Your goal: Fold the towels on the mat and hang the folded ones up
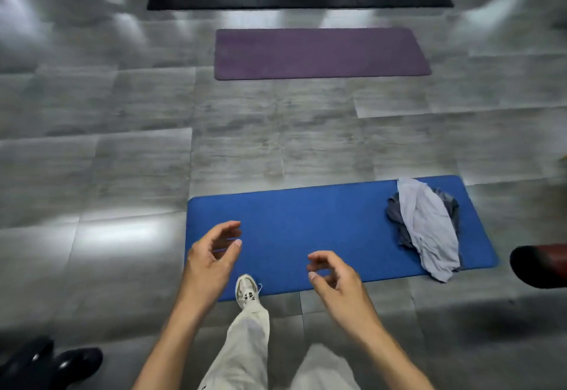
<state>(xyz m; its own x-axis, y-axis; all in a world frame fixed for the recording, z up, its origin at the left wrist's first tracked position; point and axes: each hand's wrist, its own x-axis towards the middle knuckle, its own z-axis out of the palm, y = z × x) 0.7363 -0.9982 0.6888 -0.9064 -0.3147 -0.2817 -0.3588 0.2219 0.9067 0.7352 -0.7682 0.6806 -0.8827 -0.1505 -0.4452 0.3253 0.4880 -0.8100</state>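
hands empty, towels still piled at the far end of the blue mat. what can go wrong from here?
1. The pale towel overhangs the near edge of the blue mat onto the floor; folding there could drag it on the tiles.
2. It lies on top of the dark towel, so one grab may lift both.
3. The shoe is on the mat's edge and could shift the mat.

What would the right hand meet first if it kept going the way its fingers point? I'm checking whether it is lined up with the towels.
Probably bare blue mat. The right hand points forward and slightly left, while the towels lie off to its right. Depth is unclear.
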